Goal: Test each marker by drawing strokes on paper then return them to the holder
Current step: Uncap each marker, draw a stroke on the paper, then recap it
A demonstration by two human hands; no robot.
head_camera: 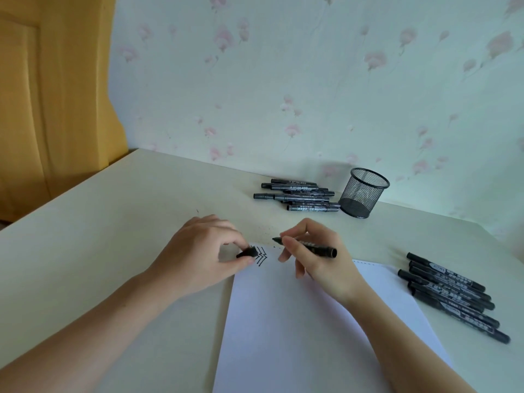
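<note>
Right hand (pixel 314 259): grips uncapped marker (pixel 307 245), frame centre
Left hand (pixel 198 251): pinches cap (pixel 247 252)
Paper (pixel 297 321): zigzag strokes (pixel 261 256), top left corner

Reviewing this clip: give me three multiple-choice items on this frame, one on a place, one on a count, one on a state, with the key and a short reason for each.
1. Where does the mesh holder stand?
A. On the paper
B. Near the wall, right of the far pile of markers
C. At the table's left edge

2. How many loose piles of capped markers lie on the table?
A. One
B. Two
C. Four

3. What state is the marker in the right hand in?
A. Uncapped
B. Capped
C. Lying in the holder

Key: 1 B, the holder sits by the wall beside that pile. 2 B, one far pile, another pile right of the paper. 3 A, its tip is bare, and the left hand pinches the cap.
</note>
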